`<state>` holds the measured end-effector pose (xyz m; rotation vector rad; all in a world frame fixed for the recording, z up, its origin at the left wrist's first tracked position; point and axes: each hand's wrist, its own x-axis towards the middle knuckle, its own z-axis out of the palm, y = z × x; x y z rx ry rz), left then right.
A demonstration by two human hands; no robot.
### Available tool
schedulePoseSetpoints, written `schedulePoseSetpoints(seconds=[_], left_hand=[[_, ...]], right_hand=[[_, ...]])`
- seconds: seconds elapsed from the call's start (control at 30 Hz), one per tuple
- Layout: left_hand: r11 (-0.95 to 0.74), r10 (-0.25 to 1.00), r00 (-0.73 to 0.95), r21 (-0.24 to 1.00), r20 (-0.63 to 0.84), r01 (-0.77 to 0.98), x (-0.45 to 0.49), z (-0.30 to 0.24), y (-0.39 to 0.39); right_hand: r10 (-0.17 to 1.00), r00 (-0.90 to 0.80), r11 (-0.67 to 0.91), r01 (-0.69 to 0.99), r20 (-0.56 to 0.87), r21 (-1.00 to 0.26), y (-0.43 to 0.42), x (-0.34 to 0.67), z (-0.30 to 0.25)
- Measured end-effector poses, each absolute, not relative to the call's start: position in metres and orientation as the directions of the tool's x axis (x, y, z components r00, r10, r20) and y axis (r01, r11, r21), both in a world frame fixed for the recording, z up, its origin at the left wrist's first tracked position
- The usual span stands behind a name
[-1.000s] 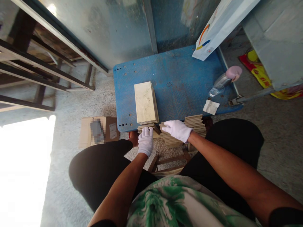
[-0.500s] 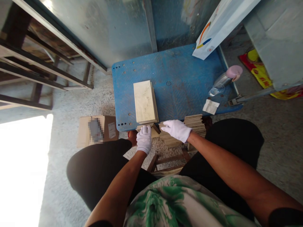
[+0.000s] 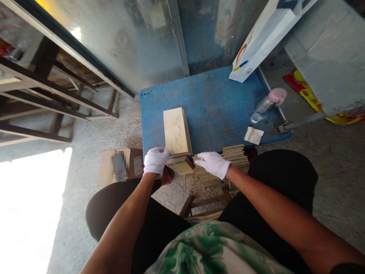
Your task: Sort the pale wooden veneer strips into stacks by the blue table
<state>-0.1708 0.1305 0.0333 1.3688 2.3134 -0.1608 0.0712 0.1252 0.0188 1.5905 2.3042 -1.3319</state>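
Thin pale boards [image 3: 207, 176] stand packed edge-up in a row just off the table's near side, low between the knees; a second batch of boards [image 3: 236, 156] adjoins on the right, set a bit farther out. Right hand [image 3: 213, 164], white glove, lies over the first row, fingers loosely bent and partly spread, tips on the board edges; can't tell if it grips any. At the row's left end, a dark-edged strip [image 3: 189, 163] leans at a slant, next to a tilted pale panel [image 3: 182, 168]. Just above that, a flat pile of boards [image 3: 176, 131] sits near the front of the blue table [image 3: 222, 114], edges slightly uneven. Left hand [image 3: 155, 161], same glove, is at the table's front-left corner, just beside the pile; fingers curled in, thumb toward the boards, can't tell if anything is in it. Farther right on the table: white paper [image 3: 253, 135], clear cup [image 3: 258, 116], pink-lidded bottle [image 3: 277, 96] next to the cup, tall white bag [image 3: 248, 57] at the far right corner. Cardboard box [image 3: 105, 167] on the floor to the left, a pixelated grey item [image 3: 119, 166] on top. Wooden frames [image 3: 82, 102] upper left, metal panel [image 3: 148, 45] behind the table, red-yellow packet [image 3: 306, 93] at far right.
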Motion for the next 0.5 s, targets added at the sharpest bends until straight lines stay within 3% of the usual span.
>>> schedulePoseSetpoints(seconds=[0.23, 0.5], left_hand=[[0.45, 0.865, -0.402, 0.111, -0.301, 0.886, -0.153, 0.051, 0.199], [0.546, 0.812, -0.448, 0.218, -0.373, 0.809, -0.132, 0.013, 0.258]], right_hand=[[0.735, -0.498, 0.121, 0.765, -0.46, -0.633, 0.125, 0.069, 0.022], [0.726, -0.457, 0.085, 0.801, -0.514, -0.592, 0.124, 0.069, 0.022]])
